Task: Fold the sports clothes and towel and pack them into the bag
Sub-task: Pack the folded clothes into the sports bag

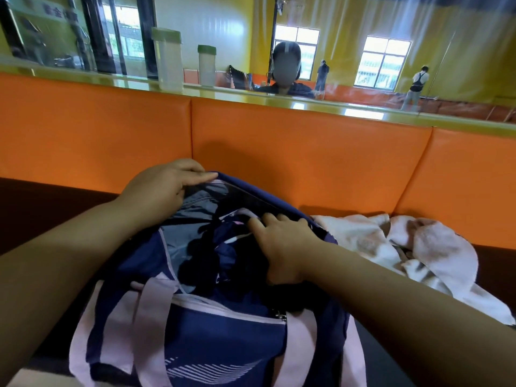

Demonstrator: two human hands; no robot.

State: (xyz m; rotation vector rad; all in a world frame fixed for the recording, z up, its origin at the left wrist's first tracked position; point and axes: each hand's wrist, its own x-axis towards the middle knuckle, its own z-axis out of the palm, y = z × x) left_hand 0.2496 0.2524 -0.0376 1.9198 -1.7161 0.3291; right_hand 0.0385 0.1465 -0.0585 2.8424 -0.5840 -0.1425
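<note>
Dark bench [42, 202], orange padded backrest [307, 141] behind it. Glossy ledge [307, 103] on top carries a clear green-lidded container [167, 60]. Wall mirror [349, 37] reflects yellow walls, windows, people.

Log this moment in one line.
left hand grips rim of bag | right hand presses dark clothes inside bag | towel crumpled beside bag, unpacked
</note>
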